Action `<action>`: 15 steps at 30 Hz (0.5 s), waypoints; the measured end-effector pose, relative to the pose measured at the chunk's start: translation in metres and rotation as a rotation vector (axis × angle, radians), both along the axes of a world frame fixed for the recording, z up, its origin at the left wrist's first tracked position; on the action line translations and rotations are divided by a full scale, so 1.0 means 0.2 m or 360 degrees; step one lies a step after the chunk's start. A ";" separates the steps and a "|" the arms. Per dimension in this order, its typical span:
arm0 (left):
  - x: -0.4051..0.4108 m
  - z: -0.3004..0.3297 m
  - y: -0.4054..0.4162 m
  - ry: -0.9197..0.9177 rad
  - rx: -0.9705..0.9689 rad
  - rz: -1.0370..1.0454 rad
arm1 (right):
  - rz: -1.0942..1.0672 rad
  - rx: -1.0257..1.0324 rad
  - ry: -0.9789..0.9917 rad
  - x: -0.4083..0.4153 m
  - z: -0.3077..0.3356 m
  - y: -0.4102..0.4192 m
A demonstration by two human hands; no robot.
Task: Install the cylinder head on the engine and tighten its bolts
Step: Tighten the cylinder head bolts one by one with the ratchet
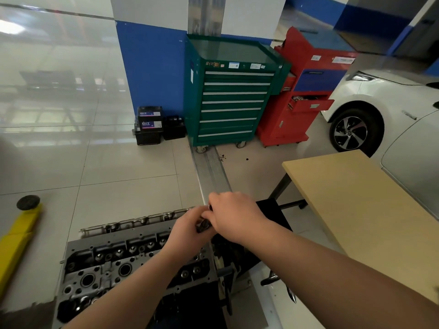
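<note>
The cylinder head (123, 264) sits low in view on the engine, bolt holes and valve wells facing up. Above its far right end both hands meet: the left hand (187, 230) and the right hand (234, 216) each curl their fingers round a small dark tool (203, 226), too hidden to identify. Beyond lie a wooden table (361, 210), a green tool cabinet (234, 91) and a red cart (306, 86)
</note>
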State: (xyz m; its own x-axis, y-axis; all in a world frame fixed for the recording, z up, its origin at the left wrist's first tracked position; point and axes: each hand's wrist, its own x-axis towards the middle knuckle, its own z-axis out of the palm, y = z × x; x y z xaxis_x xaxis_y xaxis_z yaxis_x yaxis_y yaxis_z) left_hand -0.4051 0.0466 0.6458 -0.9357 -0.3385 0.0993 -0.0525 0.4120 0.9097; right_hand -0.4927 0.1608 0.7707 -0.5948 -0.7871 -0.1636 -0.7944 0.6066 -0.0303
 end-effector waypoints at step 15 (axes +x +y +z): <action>-0.03 0.05 -0.03 -0.0157 -0.0066 0.0043 | -0.0081 0.0000 0.0109 -0.01 -0.01 -0.04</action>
